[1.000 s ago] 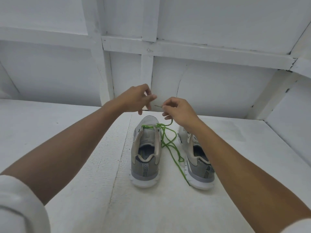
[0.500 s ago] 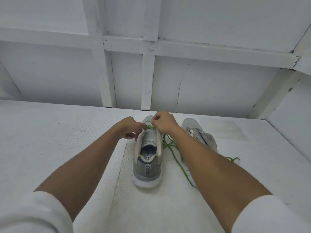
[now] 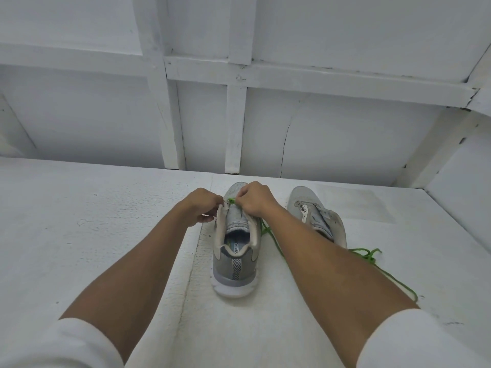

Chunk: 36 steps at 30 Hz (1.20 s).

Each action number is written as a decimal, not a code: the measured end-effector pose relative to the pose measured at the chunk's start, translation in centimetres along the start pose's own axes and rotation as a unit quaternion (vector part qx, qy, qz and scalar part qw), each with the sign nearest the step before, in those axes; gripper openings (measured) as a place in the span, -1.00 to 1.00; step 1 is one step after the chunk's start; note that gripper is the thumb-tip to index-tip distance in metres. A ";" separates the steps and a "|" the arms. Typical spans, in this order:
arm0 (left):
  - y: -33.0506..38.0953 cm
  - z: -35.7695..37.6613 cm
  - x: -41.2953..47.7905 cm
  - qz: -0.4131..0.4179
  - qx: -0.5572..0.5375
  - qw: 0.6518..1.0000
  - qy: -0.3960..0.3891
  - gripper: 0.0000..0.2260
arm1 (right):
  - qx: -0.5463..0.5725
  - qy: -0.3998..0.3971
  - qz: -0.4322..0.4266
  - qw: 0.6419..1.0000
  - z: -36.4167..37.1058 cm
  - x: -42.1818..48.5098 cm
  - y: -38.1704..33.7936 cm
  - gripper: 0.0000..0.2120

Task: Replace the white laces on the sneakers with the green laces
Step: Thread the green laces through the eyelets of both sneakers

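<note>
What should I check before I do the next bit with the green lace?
1. Lace pinched between left hand and right hand: ok.
2. Shoe upright on the table: ok.
3. White lace out of that shoe: ok, none shows.
4. Which hole comes next: cannot tell, the hands hide it.
5. Spare lace lying straight: not ok, loops look bunched beside the other shoe.
</note>
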<state>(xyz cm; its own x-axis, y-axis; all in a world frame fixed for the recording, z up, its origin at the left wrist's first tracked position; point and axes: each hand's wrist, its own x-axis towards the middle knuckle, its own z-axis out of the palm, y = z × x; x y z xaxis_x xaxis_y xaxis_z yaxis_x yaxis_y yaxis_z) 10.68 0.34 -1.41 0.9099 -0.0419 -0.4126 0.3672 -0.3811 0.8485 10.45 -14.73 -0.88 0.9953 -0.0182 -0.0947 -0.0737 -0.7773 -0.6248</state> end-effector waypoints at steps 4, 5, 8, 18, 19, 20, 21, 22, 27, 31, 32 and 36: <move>-0.1 0.0 0.2 0.001 -0.003 1.000 -0.001 -0.88 | -0.006 -0.001 -0.001 1.000 0.1 0.0 0.0 -0.84; -0.1 0.0 0.2 0.001 -0.003 1.000 0.000 -0.88 | -0.007 -0.001 -0.001 1.000 0.2 0.1 0.0 -0.84; -0.2 0.0 0.4 0.002 -0.003 1.000 0.003 -0.88 | -0.005 -0.002 0.001 1.000 0.2 0.1 0.0 -0.84; -0.4 0.1 0.6 0.004 -0.013 1.000 0.007 -0.84 | -0.022 0.005 0.004 1.000 0.8 0.5 0.0 -0.84; -0.4 0.1 0.6 0.005 -0.013 1.000 0.008 -0.83 | -0.026 0.007 0.005 1.000 0.9 0.6 0.1 -0.84; -0.4 0.2 0.6 0.007 -0.015 1.000 0.010 -0.82 | -0.032 0.010 0.007 0.999 1.1 0.6 0.0 -0.84; -0.5 0.3 0.6 0.010 -0.015 1.000 0.014 -0.81 | -0.036 0.015 0.009 0.999 1.3 0.6 0.0 -0.84; -0.5 0.4 0.5 0.013 -0.014 1.000 0.019 -0.82 | -0.038 0.019 0.012 0.999 1.4 0.7 -0.1 -0.84; -0.5 0.9 0.6 0.028 0.000 0.999 0.034 -0.86 | -0.059 0.037 0.028 0.997 1.9 0.6 -0.6 -0.80; -1.2 1.1 1.1 0.034 -0.060 0.998 0.014 -0.86 | -0.113 0.070 0.015 0.991 1.5 -0.4 -1.5 -0.77; -1.5 1.2 1.2 0.041 -0.071 0.996 0.022 -0.86 | -0.124 0.088 -0.001 0.988 1.2 -1.1 -1.8 -0.77; -1.5 -0.4 1.8 0.078 -0.223 0.967 0.096 -0.89 | -0.114 0.171 -0.071 0.976 0.1 -5.2 -2.1 -0.80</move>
<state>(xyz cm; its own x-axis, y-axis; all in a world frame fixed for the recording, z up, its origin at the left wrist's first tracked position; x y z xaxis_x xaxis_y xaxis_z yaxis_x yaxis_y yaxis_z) 11.86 1.20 -3.28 0.9645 0.1212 -0.2347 0.2296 0.0546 0.9718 5.40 -12.95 0.78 0.9603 -0.0790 0.2677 0.0428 -0.9062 -0.4208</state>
